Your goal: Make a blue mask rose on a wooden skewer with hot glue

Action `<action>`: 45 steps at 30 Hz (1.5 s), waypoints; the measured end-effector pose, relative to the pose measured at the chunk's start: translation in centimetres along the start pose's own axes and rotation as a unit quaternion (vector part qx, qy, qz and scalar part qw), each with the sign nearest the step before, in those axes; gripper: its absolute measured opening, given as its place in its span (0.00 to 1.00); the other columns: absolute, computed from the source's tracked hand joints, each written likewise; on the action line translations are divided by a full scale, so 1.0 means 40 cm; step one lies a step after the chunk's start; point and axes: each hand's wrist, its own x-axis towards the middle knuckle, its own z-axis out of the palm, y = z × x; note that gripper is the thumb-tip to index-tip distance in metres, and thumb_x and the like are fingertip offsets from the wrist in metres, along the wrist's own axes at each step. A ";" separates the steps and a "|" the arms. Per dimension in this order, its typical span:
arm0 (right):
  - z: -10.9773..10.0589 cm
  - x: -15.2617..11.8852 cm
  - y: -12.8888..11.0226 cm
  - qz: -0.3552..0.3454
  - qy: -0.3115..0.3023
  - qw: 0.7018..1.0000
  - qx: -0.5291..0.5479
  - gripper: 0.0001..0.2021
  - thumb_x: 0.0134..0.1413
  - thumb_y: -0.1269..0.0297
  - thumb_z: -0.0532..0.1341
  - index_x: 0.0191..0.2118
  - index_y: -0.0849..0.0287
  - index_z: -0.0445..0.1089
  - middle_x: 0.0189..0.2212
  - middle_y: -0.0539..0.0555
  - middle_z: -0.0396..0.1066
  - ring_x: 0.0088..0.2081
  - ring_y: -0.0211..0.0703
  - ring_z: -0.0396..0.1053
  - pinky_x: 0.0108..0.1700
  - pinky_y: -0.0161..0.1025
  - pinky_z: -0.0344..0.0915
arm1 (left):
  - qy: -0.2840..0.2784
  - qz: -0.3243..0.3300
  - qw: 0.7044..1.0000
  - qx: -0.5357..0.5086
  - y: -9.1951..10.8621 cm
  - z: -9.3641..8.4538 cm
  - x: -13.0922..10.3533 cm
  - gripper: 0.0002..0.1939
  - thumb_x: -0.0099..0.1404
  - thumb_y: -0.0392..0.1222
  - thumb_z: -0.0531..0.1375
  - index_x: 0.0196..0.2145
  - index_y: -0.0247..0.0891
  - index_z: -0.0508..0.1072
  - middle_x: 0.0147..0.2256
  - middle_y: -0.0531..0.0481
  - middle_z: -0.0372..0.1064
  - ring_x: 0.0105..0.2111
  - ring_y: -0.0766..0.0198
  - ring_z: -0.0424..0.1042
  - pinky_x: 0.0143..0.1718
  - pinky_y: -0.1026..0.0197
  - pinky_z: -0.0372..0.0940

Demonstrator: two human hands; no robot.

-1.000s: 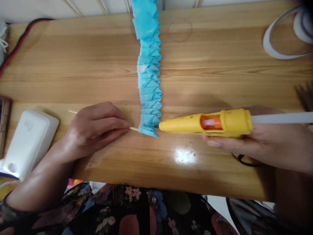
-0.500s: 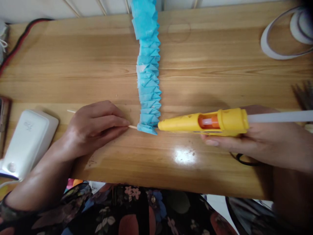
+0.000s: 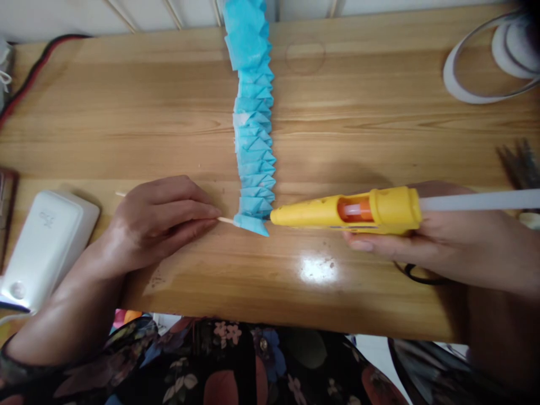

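Paper strip [image 3: 253, 140], bright blue and pleated into overlapping points, runs lengthwise up the middle of the wooden table [image 3: 169, 135], its near end lying between the two hands. A thin wooden stick [image 3: 226, 220] meets that end from the left, its tip hidden by the last fold. The left hand [image 3: 162, 219] pinches the stick between thumb and fingertips, the other fingers curled close. From the other side, the nozzle of a yellow glue gun [image 3: 346, 212] points at the same end; whether it touches the paper, I cannot tell. The right hand [image 3: 468, 247] is wrapped around the gun, and a translucent glue stick [image 3: 481, 201] juts from the rear. Left of the left hand lies a white power bank [image 3: 50, 247]; farther off, a red-and-black cord [image 3: 34, 70] curves along the table, and a white ribbon [image 3: 455, 79] loops at the far right.
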 end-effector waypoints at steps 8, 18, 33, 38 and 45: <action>0.000 -0.005 0.003 0.004 -0.009 1.000 0.003 0.25 0.63 0.36 0.58 0.27 0.51 0.72 0.23 0.48 0.72 0.22 0.43 0.66 0.24 0.42 0.59 | -0.005 0.002 1.000 0.008 -0.002 -0.005 0.002 0.07 0.72 0.28 0.62 0.44 0.35 0.76 0.38 0.44 0.76 0.36 0.62 0.76 0.35 0.61 0.69; -0.002 0.005 -0.005 0.000 0.001 1.000 0.018 0.26 0.62 0.34 0.59 0.25 0.51 0.70 0.21 0.48 0.70 0.20 0.42 0.63 0.21 0.42 0.54 | -0.009 -0.037 0.999 -0.003 0.001 -0.007 0.004 0.11 0.74 0.32 0.59 0.44 0.47 0.77 0.39 0.48 0.77 0.36 0.60 0.78 0.34 0.58 0.72; -0.005 0.010 -0.010 0.015 -0.023 1.000 0.013 0.25 0.62 0.35 0.58 0.30 0.52 0.75 0.26 0.49 0.77 0.24 0.44 0.71 0.24 0.41 0.64 | -0.012 0.001 1.000 0.009 -0.011 0.000 0.006 0.06 0.74 0.30 0.60 0.43 0.36 0.76 0.40 0.44 0.76 0.38 0.63 0.76 0.38 0.63 0.69; 0.000 0.004 -0.004 0.005 -0.002 1.000 -0.008 0.31 0.61 0.29 0.54 0.29 0.51 0.75 0.23 0.48 0.76 0.21 0.43 0.72 0.20 0.40 0.63 | -0.007 0.010 1.000 0.019 -0.015 0.006 0.006 0.07 0.77 0.33 0.57 0.42 0.37 0.76 0.39 0.45 0.75 0.37 0.63 0.75 0.37 0.64 0.67; 0.005 0.003 0.004 -0.035 0.023 0.999 0.006 0.28 0.64 0.33 0.57 0.26 0.52 0.73 0.21 0.45 0.75 0.20 0.39 0.71 0.19 0.37 0.62 | -0.006 0.009 0.999 0.043 -0.017 0.008 0.005 0.08 0.77 0.35 0.57 0.41 0.38 0.76 0.39 0.45 0.76 0.36 0.62 0.75 0.37 0.62 0.67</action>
